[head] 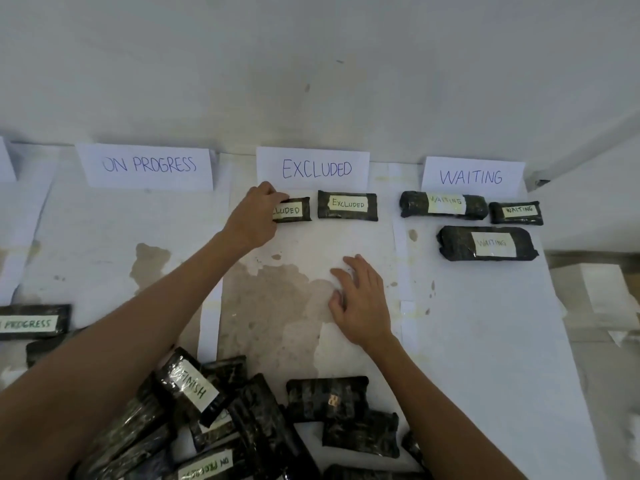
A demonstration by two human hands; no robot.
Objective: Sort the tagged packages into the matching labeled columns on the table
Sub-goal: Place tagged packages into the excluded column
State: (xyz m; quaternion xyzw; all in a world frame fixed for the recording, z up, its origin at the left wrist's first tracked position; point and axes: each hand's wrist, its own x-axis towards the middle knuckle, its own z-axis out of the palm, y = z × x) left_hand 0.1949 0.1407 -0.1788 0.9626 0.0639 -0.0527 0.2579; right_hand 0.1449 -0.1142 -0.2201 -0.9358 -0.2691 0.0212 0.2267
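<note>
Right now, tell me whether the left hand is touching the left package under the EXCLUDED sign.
Touching. The head view shows the left hand lying over the left end of the package, fingers on its top edge, covering part of its tag.

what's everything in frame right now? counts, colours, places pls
Column signs: 3 readable, white paper, along the table's far edge: ON PROGRESS, EXCLUDED, WAITING; a fourth is cut off at far left.
EXCLUDED packages: 2, black with pale tags, under the EXCLUDED sign: left one, right one.
WAITING packages: 3, black, under the WAITING sign.
ON PROGRESS package: 1, black, left edge.
Unsorted pile: black packages, count unclear, near edge; one tagged FINISH.
Table: 1, white, stained.
Left hand: grip on the left EXCLUDED package.
Right hand: flat on the table, empty.
</note>
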